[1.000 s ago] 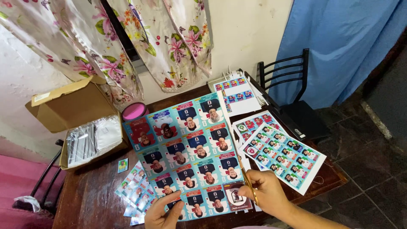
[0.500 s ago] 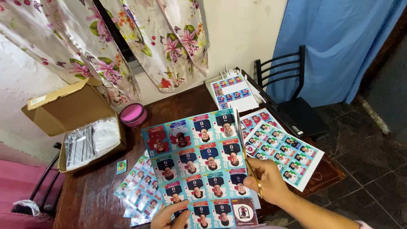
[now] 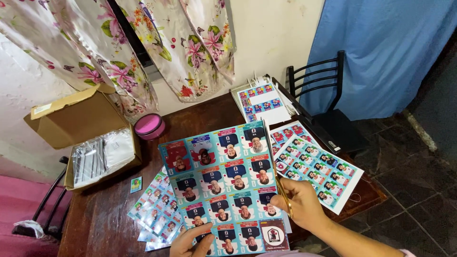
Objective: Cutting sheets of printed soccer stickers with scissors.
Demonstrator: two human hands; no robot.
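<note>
1. Head view, hands. The left hand [image 3: 191, 242] pinches the bottom edge of a large sheet of picture cards [image 3: 223, 183], thumb on top and fingers closed on the paper. The right hand [image 3: 301, 205] is closed around the handles of a pair of scissors [image 3: 272, 162].
2. Head view, cutting line. The scissor blades run up along the sheet's right edge; whether they stand open or closed cannot be told.
3. Head view, sheet position. The sheet is held over a dark wooden table [image 3: 100, 219], above a fan of similar sheets [image 3: 154, 209].
4. Head view, surroundings. A second printed sheet [image 3: 316, 169] lies just right of the scissors. A paper stack [image 3: 262, 102] sits at the far edge, a pink round tub [image 3: 149, 126] and an open cardboard box [image 3: 83, 138] to the left, and a black chair [image 3: 328, 109] beyond.
</note>
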